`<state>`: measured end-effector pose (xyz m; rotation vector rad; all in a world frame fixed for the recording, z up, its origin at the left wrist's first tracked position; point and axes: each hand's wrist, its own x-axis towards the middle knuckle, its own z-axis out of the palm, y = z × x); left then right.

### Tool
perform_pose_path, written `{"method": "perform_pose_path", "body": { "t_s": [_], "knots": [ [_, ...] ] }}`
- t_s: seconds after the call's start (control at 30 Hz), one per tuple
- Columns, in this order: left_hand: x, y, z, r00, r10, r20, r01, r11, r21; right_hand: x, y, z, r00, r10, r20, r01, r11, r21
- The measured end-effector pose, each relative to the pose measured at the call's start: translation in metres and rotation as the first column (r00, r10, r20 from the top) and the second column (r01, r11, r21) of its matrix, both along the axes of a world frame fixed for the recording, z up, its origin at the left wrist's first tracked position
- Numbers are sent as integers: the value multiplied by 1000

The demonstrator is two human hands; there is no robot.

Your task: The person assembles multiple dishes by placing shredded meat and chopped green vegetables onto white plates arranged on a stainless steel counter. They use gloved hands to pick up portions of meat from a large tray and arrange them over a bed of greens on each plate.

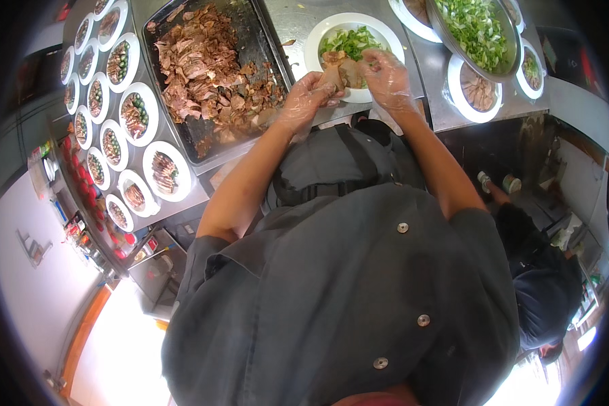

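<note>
Both my hands wear clear plastic gloves and are over a white plate (316, 42) at the counter's near edge. Chopped green vegetable (358, 39) lies on that plate. My left hand (309, 98) is closed on slices of cooked meat (333, 76), which hang over the plate's near part. With fingers bent together, my right hand (389, 78) is at the right side of the same slices; whether it grips them is hard to make out. Left of my hands, a dark tray (277, 54) holds a large heap of sliced meat (203, 68).
Several plated portions stand on the left counter, one being a white plate of meat (166, 170). At the right, a metal bowl (501, 73) of chopped greens overlaps nearby plates, including a plate of sliced meat (477, 88). Another person (545, 291) is behind at the right.
</note>
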<state>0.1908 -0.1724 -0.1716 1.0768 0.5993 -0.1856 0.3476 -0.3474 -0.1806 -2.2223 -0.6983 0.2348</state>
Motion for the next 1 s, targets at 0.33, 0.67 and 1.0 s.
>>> {"method": "perform_pose_path", "body": {
  "t_s": [0.33,0.67,1.0],
  "knots": [
    [13,-25,52,964,153,217,-168,984,54,-36,8,80,999,20,31,-30,935,353],
    [17,-25,94,942,109,316,-190,953,238,-26,6,96,974,38,221,-138,879,456],
    [15,-20,109,962,149,229,-173,980,92,-19,-2,98,949,143,280,-252,878,407]
  ]
}}
